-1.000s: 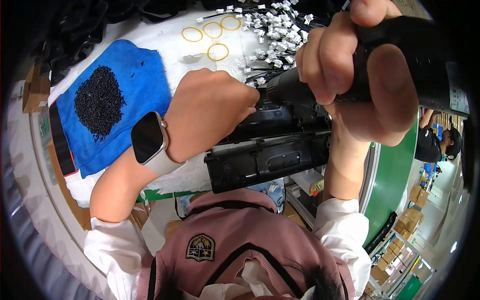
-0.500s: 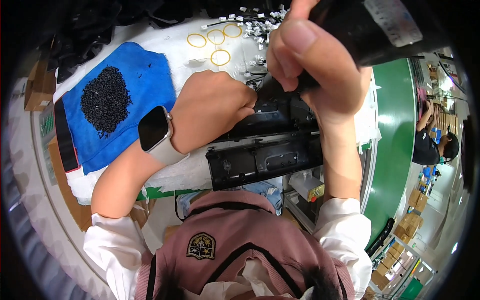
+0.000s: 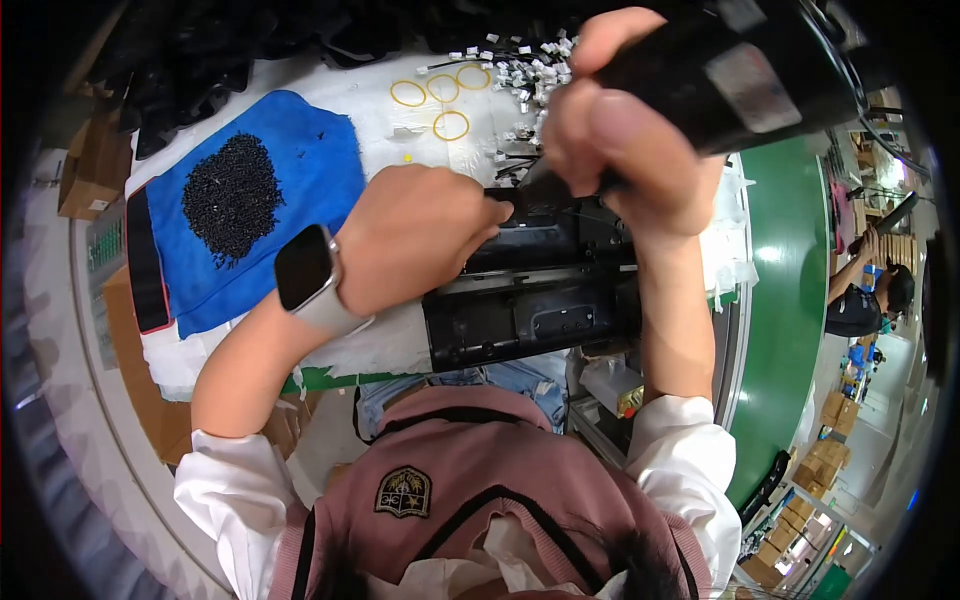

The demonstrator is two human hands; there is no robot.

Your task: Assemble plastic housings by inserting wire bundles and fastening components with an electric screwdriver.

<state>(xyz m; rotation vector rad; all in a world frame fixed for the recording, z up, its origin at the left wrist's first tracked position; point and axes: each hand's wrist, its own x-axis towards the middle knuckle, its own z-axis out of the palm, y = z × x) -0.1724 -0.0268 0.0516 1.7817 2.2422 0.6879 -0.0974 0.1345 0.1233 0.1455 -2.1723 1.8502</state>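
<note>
My right hand [image 3: 635, 150] grips a black electric screwdriver [image 3: 705, 85] with a pale label on its body. The driver's narrow end points down and left at a black plastic housing [image 3: 530, 240] on the table. Over the housing's left part, my left hand [image 3: 415, 225] is closed, thumb and fingertips together close to the driver's tip. Whatever those fingers pinch is hidden. A second black plastic housing [image 3: 535, 325] lies nearer to me, parallel to the first. Left of my left hand, a heap of small black screws [image 3: 233, 198] rests on a blue cloth [image 3: 325, 150].
Yellow rings [image 3: 451, 126] lie beyond my left hand. Black cables with white connectors [image 3: 530, 72] crowd the far side, beside dark plastic parts [image 3: 220, 60]. A green surface [image 3: 775, 250] runs along the right. Further right, a co-worker [image 3: 855, 305] holds a long black piece.
The screwdriver and my right hand have shifted slightly down and left. My left hand stays by the housing. The whole view has moved a little. The co-worker has raised a black piece.
</note>
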